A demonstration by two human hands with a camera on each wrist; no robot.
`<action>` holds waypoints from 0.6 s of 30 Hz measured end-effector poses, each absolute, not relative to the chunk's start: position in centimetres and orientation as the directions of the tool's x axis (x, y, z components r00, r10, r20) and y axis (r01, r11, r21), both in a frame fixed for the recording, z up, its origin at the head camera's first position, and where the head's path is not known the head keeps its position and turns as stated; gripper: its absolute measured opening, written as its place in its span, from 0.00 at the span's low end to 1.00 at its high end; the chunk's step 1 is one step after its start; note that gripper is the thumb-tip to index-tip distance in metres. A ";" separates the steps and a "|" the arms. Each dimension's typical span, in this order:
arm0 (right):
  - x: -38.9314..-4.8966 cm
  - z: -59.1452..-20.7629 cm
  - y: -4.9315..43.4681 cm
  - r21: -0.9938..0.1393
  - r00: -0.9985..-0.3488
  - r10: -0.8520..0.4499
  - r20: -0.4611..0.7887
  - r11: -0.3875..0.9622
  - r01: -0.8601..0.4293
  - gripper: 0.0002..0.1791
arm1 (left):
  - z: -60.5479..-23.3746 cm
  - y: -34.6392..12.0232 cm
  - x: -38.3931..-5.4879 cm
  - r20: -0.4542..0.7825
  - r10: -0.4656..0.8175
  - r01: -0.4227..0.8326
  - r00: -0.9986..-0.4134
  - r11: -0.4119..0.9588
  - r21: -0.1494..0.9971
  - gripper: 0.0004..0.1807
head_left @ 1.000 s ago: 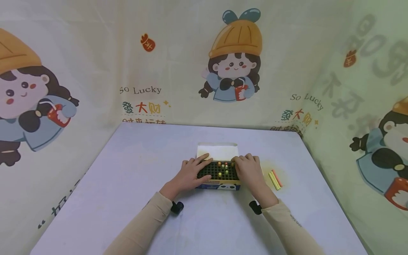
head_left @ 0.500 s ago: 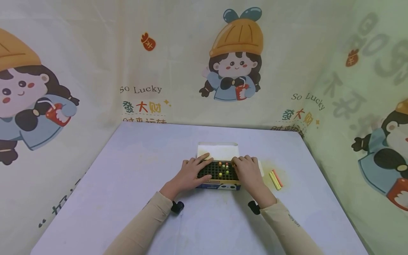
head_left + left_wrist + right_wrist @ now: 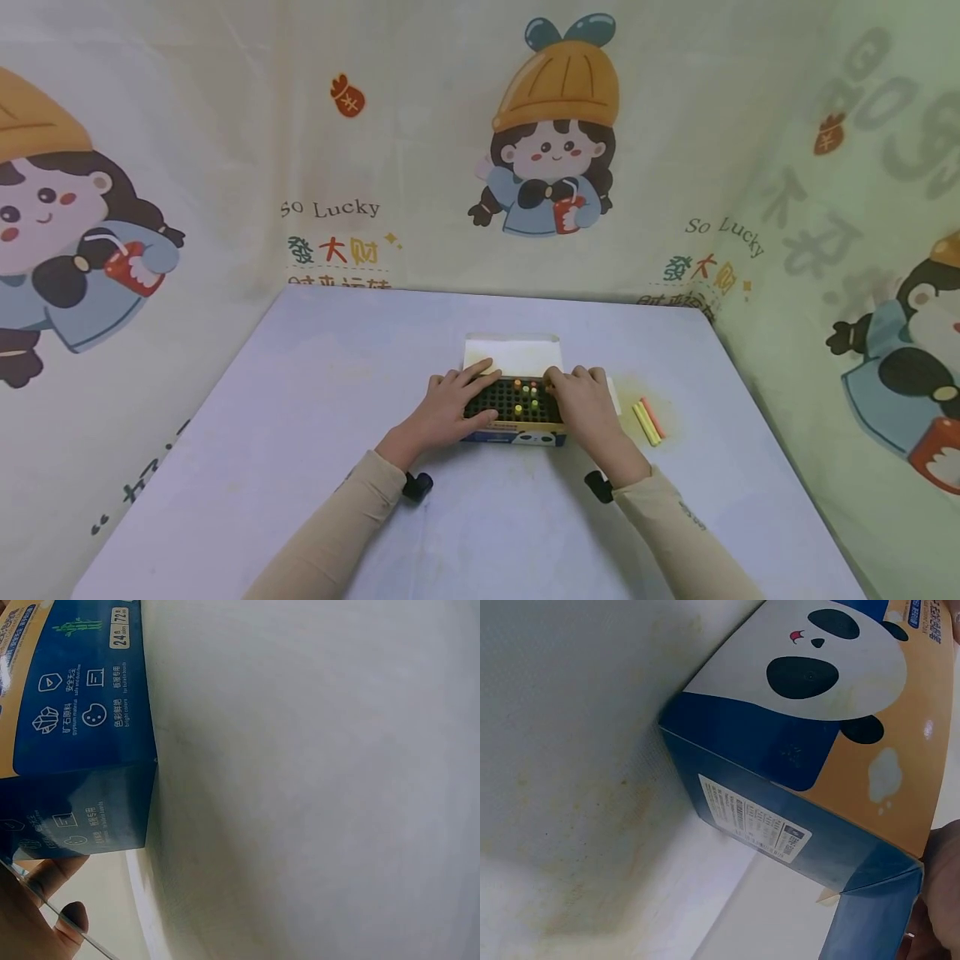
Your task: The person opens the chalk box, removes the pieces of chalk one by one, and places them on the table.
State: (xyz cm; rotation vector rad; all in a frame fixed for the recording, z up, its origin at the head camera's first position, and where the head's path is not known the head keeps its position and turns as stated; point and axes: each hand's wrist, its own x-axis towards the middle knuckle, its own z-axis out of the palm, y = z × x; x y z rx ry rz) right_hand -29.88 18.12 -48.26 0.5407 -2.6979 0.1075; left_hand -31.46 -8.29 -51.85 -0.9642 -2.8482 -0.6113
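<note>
A blue and tan chalk box (image 3: 504, 437) with a panda print stands on the table, its lid raised at the back. Its black holder (image 3: 495, 402) is full of round holes, and several coloured chalk sticks (image 3: 518, 409) poke up on its right half. Across the left part lies my left hand (image 3: 446, 410), fingers spread and thumb near the front edge. At the back right corner my right hand (image 3: 588, 406) has its fingers curled, pinching an orange chalk stick (image 3: 549, 387) mostly hidden by them. The right wrist view shows the panda front (image 3: 817, 667) and a labelled side.
Yellow and orange-red chalk sticks (image 3: 648, 422) lie side by side right of the box. Behind it stands the white inside of the lid (image 3: 517, 354), and a white side flap (image 3: 614, 396) sticks out at right. Printed cloth (image 3: 435, 167) surrounds the table (image 3: 360, 350).
Both hands stay nearly in place on the box. The right hand shifts very slightly; the head view drifts a little.
</note>
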 end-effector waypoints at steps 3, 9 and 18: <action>-29.9 -48.2 18.2 0.011 -0.846 -0.361 0.392 0.922 -0.388 0.05 | -51.8 -8.3 -31.4 0.197 0.567 0.598 -0.800 0.722 0.347 0.39; -29.7 -48.2 18.2 0.016 -0.839 -0.362 0.407 0.921 -0.390 0.06 | -52.0 -8.3 -31.5 0.212 0.569 0.606 -0.794 0.717 0.345 0.38; -29.7 -48.1 18.3 -0.031 -0.849 -0.341 0.403 0.922 -0.385 0.11 | -52.0 -8.3 -31.5 0.199 0.567 0.598 -0.799 0.722 0.347 0.38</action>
